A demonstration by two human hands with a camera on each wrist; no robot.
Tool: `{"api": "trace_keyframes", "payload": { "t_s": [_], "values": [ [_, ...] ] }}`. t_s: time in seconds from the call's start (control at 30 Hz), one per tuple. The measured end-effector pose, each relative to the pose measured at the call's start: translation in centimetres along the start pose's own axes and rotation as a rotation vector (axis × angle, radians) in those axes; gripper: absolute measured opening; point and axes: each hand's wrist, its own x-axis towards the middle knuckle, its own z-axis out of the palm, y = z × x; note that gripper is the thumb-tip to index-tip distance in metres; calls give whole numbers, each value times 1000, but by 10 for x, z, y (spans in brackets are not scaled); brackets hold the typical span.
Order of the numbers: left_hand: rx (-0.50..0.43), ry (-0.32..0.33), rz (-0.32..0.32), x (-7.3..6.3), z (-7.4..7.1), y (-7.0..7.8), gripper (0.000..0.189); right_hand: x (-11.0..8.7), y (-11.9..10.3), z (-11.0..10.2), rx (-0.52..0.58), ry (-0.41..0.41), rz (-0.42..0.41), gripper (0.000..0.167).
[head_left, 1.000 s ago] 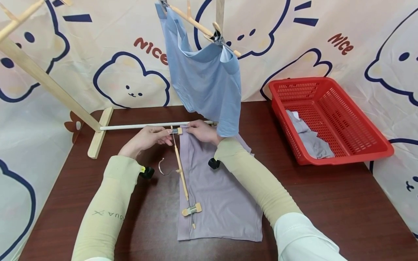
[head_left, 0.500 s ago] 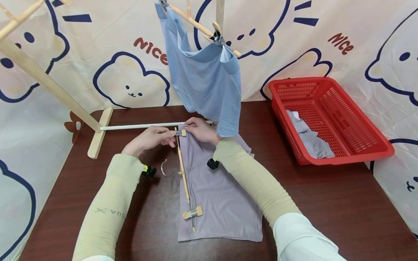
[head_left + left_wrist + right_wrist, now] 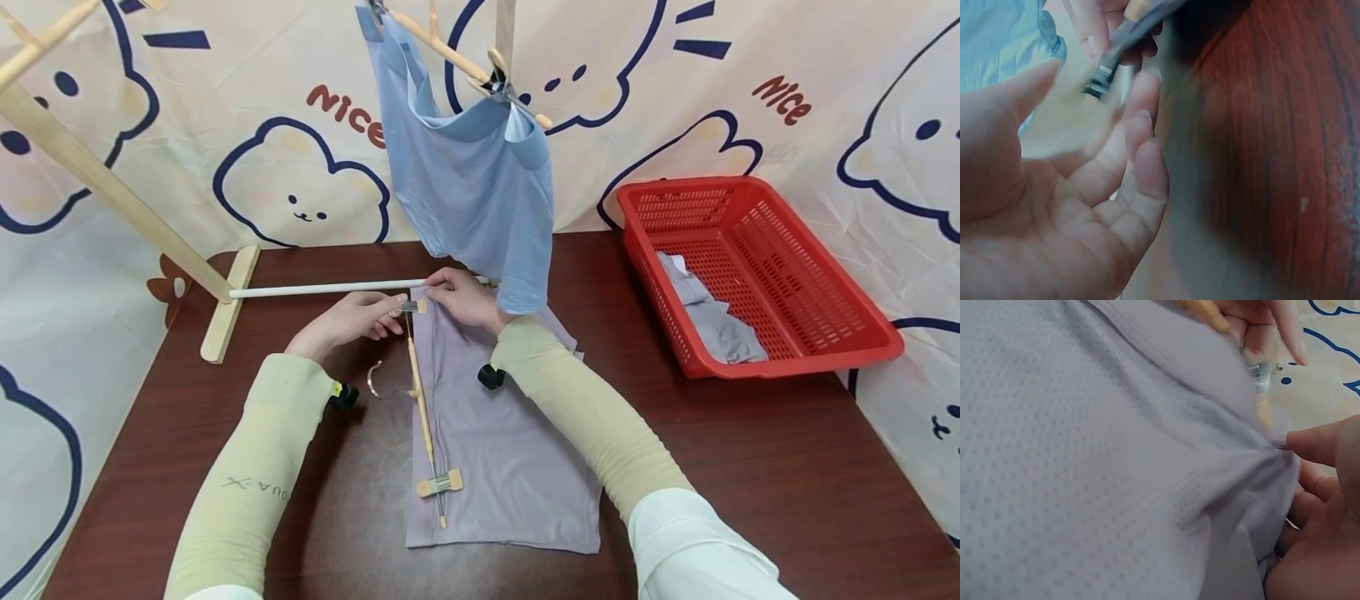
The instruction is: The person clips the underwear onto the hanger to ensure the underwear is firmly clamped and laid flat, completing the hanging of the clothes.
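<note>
The lilac garment (image 3: 510, 433) lies on the table (image 3: 337, 517) before me, its waistband along its left edge. My left forearm reaches forward to the left of the garment, the wrist turned so that my left hand (image 3: 348, 321) points at its far left corner. The thumb stands apart from loosely bent fingers, about the blurred far clip (image 3: 415, 307); whether a fingertip touches it, I cannot tell. My right forearm slants forward over the garment's right side, and my right hand (image 3: 465, 300) pinches its far waistband corner between thumb and finger. The hanger (image 3: 422, 408) runs along the waistband, its near clip (image 3: 440, 483) over the garment.
</note>
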Motion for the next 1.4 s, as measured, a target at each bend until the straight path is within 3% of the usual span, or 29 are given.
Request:
{"api": "trace_keyframes", "payload": {
  "t_s": [0.2, 0.37, 0.83, 1.4],
  "values": [
    [53, 93, -43, -4, -2, 0, 65, -2, 0, -1, -55, 15, -66, 24],
    [53, 140, -27, -6, -5, 1, 61, -4, -2, -2, -69, 7, -93, 23],
    [141, 192, -8, -26, -5, -3, 52, -14, -3, -7, -110, -7, -95, 25],
    [195, 246, 71, -62, 8, 15, 49, -36, -2, -12, -110, -60, -91, 27]
  ]
}}
